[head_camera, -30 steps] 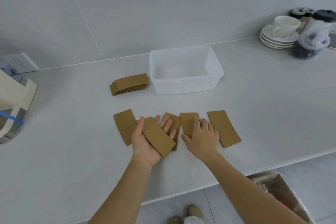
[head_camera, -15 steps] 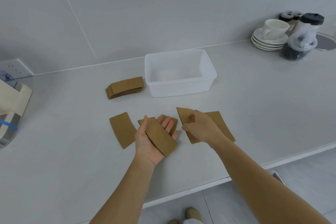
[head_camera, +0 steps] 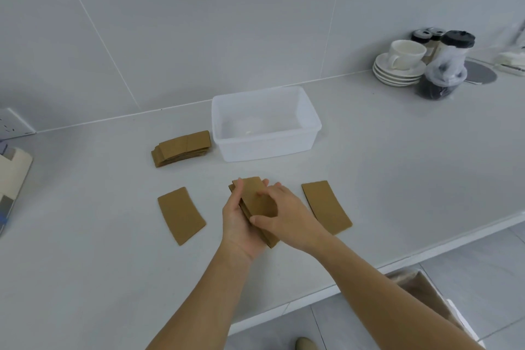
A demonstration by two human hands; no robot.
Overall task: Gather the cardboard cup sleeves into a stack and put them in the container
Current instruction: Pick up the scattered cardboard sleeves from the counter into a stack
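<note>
The left hand (head_camera: 241, 224) lay palm up under a small pile (head_camera: 255, 199) of brown sleeves, its fingers curled around the pile's edge. The right hand (head_camera: 284, 216) pressed down on top, with finger and thumb pinching the pile's near side. Both hands held the pile just above the counter (head_camera: 397, 165).

To do this step well, the edges should probably be lined up, so the pile sits neat and flat. A gentle squeeze seemed enough, since thin card bends easily. A loose hold might let a sleeve slide out.

One sleeve (head_camera: 181, 214) lay flat to the left, and another sleeve (head_camera: 326, 207) lay flat to the right, both near the hands. A stack (head_camera: 181, 148) of more sleeves sat just beside the clear box (head_camera: 309, 139), which looked empty.

The counter was pale grey and smooth, with a tiled wall (head_camera: 199, 23) behind. A cup (head_camera: 406, 54) on plates (head_camera: 397, 74) stood far to the right, beside some jars (head_camera: 446, 65). A wall socket (head_camera: 12, 122) was at the left.
</note>
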